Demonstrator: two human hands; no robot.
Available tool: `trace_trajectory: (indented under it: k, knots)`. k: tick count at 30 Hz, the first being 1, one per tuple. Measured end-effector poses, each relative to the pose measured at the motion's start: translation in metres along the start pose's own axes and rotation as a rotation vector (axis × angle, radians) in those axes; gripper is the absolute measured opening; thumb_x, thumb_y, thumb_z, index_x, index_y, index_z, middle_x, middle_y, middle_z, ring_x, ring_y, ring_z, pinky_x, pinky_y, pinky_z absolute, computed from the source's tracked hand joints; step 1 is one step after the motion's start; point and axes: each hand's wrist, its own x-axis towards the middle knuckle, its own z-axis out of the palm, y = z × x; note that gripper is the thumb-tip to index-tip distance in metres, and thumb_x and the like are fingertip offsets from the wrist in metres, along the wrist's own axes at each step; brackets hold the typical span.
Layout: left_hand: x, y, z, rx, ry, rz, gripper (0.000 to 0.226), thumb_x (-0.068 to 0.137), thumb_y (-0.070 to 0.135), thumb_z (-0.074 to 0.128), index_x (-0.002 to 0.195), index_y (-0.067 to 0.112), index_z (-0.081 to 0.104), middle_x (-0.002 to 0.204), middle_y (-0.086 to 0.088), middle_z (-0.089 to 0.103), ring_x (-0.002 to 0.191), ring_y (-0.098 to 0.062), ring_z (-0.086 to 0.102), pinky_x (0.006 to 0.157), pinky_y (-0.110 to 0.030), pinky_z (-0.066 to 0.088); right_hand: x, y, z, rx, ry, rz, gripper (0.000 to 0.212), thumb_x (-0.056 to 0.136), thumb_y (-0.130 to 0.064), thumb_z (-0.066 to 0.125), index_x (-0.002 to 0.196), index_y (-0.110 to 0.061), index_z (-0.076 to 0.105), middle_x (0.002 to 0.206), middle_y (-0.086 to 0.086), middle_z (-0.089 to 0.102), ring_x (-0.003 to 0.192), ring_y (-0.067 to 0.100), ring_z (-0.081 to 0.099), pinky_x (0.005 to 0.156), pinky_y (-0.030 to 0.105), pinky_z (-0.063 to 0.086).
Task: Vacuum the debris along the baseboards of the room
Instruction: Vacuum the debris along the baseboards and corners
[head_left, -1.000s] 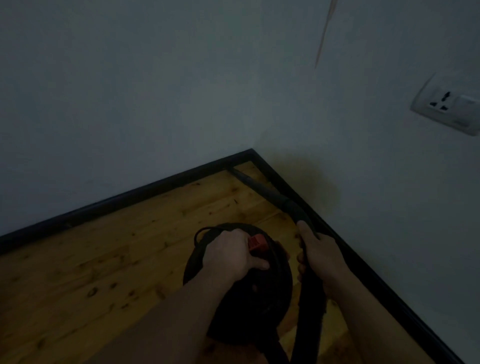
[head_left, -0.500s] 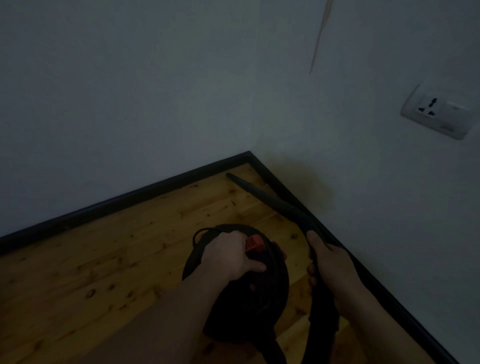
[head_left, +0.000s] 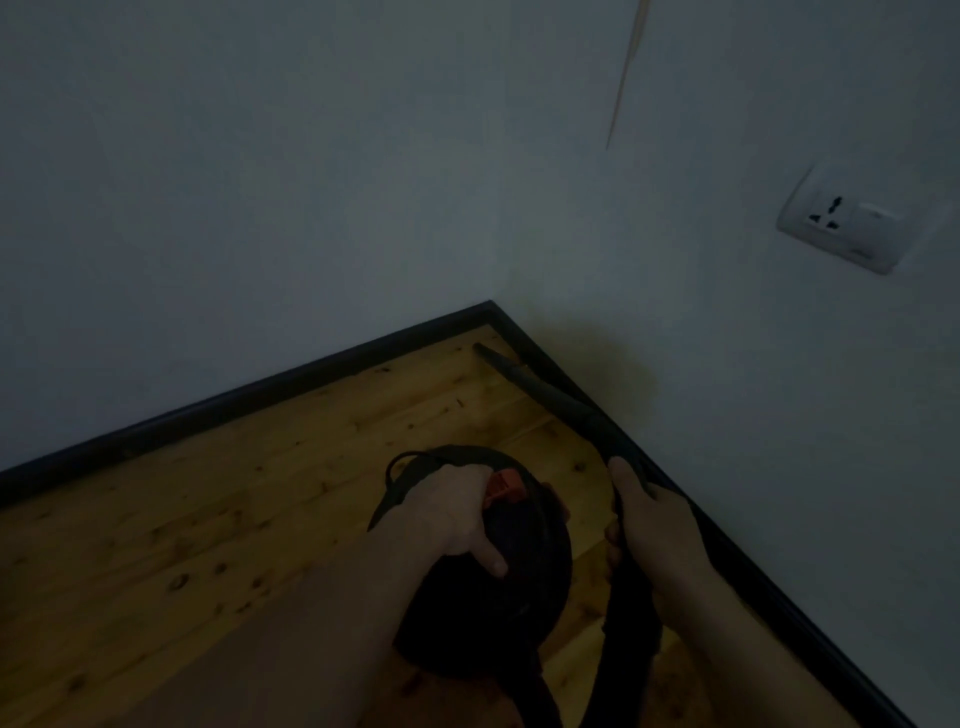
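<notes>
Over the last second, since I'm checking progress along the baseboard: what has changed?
Little. The nozzle has drawn back slightly from the corner, and the right hand on the hose has come back with it. The view itself shifted too, so the move is small. The left hand still grips the top of the vacuum, beside its red switch. The outlet is still unused.

You are looking at one black vacuum canister (head_left: 488, 597) with one red switch (head_left: 503, 487), one tapered nozzle (head_left: 540, 387), one wall socket (head_left: 844, 223), two baseboard runs (head_left: 234, 402) meeting at one corner, and two hands: left hand (head_left: 447, 512), right hand (head_left: 657, 525).
</notes>
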Motion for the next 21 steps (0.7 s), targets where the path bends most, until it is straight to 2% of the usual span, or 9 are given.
trace_trajectory:
  k: [3,7,12,16,18,21]
  knots:
    - [0.002,0.002,0.002,0.005,0.007,0.001,0.109,0.055,0.052,0.098,0.145,0.017,0.047,0.142,0.001,0.056,0.130,-0.021,0.053,0.108,-0.035,0.047,-0.006,-0.003,-0.011,-0.002,0.024,-0.005,0.048,0.101,-0.052,0.057,0.076,-0.012,0.055,0.053,0.005,0.053,0.046,0.021,0.050,0.054,0.033,0.044]
    - [0.003,0.000,0.001,0.000,0.010,-0.004,0.112,0.053,0.055,0.097,0.145,0.017,0.048,0.142,0.001,0.056,0.129,-0.021,0.054,0.108,-0.035,0.047,-0.015,-0.008,-0.024,-0.075,0.042,-0.048,0.052,0.101,-0.056,0.053,0.075,-0.011,0.054,0.064,0.010,0.058,0.055,0.021,0.054,0.059,0.031,0.045]
    - [0.000,0.002,0.006,0.006,0.056,-0.031,0.101,0.048,0.067,0.093,0.130,0.019,0.059,0.124,0.003,0.063,0.114,-0.019,0.061,0.097,-0.037,0.054,-0.021,-0.005,-0.034,-0.057,0.032,-0.012,0.043,0.100,-0.058,0.054,0.080,-0.020,0.056,0.074,0.007,0.062,0.063,0.022,0.057,0.061,0.033,0.046]
    - [-0.004,0.007,0.013,0.012,0.063,-0.045,0.100,0.050,0.065,0.094,0.129,0.014,0.059,0.124,0.002,0.063,0.114,-0.020,0.060,0.097,-0.037,0.054,-0.026,-0.006,-0.041,-0.101,0.039,-0.038,0.047,0.102,-0.055,0.053,0.074,-0.017,0.058,0.066,0.005,0.063,0.059,0.022,0.059,0.057,0.029,0.045]
    - [-0.006,0.007,0.015,0.003,0.052,-0.038,0.100,0.048,0.065,0.094,0.128,0.016,0.061,0.123,0.003,0.064,0.113,-0.018,0.061,0.097,-0.035,0.055,-0.030,-0.005,-0.042,-0.086,0.033,-0.043,0.047,0.102,-0.054,0.052,0.073,-0.017,0.056,0.065,0.005,0.061,0.058,0.021,0.058,0.055,0.028,0.042]
    - [-0.009,0.010,0.017,0.005,0.024,-0.022,0.094,0.047,0.065,0.094,0.123,0.020,0.063,0.118,0.005,0.065,0.111,-0.017,0.062,0.094,-0.035,0.056,-0.036,0.001,-0.045,-0.092,0.025,-0.059,0.051,0.103,-0.053,0.051,0.070,-0.015,0.059,0.055,0.004,0.062,0.052,0.019,0.059,0.058,0.029,0.047]
